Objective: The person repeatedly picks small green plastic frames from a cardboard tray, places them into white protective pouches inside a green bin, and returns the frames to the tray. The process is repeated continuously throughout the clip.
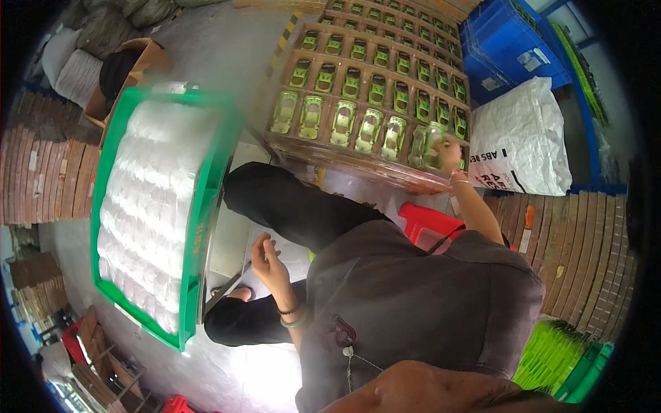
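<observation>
A brown cardboard tray (344, 160) in front of me holds rows of green toy cars (342, 122) in slots. My right hand (449, 153) reaches to the tray's near right corner and grips a green toy car (428, 143) in the front row. My left hand (268, 258) hovers over my lap with fingers loosely apart and holds nothing; green and dark bands circle its wrist. I sit in black trousers and a dark grey shirt.
A large green crate (200, 227) filled with clear-wrapped white pieces stands at my left. A red stool (427, 220) is beneath me. Blue crates (509, 41) and a white sack (523, 138) stand at the right, with stacked brown cardboard (585, 255) on both sides.
</observation>
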A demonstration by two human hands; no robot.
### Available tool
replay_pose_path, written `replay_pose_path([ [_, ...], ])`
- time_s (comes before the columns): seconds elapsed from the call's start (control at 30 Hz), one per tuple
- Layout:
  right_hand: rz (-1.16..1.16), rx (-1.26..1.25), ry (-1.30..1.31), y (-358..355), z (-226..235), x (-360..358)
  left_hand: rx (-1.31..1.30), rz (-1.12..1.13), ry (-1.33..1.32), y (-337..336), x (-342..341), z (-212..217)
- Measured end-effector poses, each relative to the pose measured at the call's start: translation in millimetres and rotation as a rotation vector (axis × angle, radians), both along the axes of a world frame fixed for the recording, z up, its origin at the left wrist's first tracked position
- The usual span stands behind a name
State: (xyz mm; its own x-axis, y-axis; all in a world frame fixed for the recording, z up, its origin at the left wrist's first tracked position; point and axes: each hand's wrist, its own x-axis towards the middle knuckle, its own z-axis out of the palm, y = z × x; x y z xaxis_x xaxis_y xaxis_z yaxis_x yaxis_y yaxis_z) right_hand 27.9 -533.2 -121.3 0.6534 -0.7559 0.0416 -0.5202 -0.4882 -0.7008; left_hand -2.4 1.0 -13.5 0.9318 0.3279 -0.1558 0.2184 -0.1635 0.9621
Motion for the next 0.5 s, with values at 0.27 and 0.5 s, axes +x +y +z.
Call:
replay_pose_path([
  [0.27,0.023,-0.312,0.632,-51,6,-39,0.043,0.011,0.003,-2,-3,-3],
  [0.5,0.678,-1.146,1.417,-199,-51,-81,-0.103,0.048,0.051,-4,-7,-8],
])
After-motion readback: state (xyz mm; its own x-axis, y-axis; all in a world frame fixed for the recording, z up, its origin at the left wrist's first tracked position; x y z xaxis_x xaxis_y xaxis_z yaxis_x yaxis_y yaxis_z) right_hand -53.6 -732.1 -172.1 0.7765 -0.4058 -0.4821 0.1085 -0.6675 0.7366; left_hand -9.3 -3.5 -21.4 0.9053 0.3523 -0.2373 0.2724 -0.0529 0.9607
